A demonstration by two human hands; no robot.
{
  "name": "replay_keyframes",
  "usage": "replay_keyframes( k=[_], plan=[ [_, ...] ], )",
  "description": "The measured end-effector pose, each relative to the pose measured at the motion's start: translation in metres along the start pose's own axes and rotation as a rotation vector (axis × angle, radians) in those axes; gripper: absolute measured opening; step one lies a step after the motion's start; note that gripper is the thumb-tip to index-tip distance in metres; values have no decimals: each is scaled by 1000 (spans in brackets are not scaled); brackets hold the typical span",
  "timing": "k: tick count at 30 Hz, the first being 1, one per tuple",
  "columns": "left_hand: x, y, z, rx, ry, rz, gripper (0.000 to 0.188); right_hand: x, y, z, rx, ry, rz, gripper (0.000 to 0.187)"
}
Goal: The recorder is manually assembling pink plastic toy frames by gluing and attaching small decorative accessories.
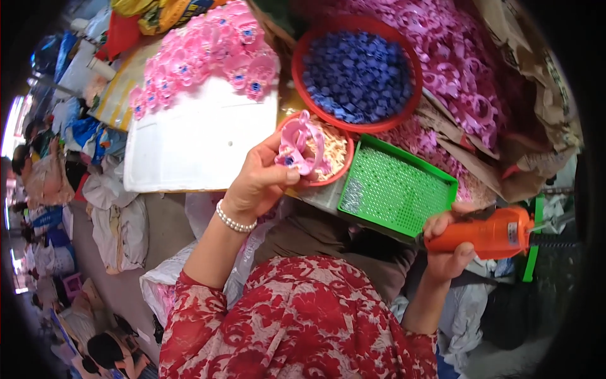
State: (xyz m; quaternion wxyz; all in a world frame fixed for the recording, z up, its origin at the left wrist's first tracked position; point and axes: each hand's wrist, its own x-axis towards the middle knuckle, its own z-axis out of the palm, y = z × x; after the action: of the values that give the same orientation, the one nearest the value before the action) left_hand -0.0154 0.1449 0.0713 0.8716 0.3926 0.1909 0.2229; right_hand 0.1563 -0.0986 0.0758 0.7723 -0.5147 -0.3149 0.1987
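Note:
My left hand (262, 175) is closed on a pink plastic toy piece (302, 144) with ring-like loops and a small blue part in it. It holds the piece above a small red bowl (349, 165) of cream-coloured bits. On the right, the fingers of my right hand (449, 247) wrap round an orange electric screwdriver (486, 234); its tip is hidden by the hand. Between the hands lies a green perforated basket (404, 183), with small metal screws (353, 194) gathered at its left end.
A white board (196, 148) at the left carries many pink pieces (208, 47) with blue parts. Behind the basket stands a large red basin (413, 82) of small blue parts (356, 72). Pink plastic parts (454, 69) are heaped at the far right beside brown paper (536, 126).

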Motion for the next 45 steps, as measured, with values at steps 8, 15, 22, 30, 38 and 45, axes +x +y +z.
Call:
replay_keyframes(
  k=[8,15,22,30,38,45],
  plan=[
    [-30,-50,30,-157,-380,-580,55,43,2,-4,-147,54,-5,72],
    [-49,-80,23,91,-474,-651,58,59,19,-11,-284,142,-98,63],
    [-38,-75,39,-18,-328,-739,54,55,49,-21,-196,135,-139,65],
    [-34,-93,41,58,-307,-811,45,51,65,-21,-139,157,-136,68],
    [-31,-97,40,58,-281,-825,37,52,68,-23,-138,169,-128,68],
    [-28,-93,48,40,-262,-760,42,51,67,-24,-139,155,-110,69]
  ],
)
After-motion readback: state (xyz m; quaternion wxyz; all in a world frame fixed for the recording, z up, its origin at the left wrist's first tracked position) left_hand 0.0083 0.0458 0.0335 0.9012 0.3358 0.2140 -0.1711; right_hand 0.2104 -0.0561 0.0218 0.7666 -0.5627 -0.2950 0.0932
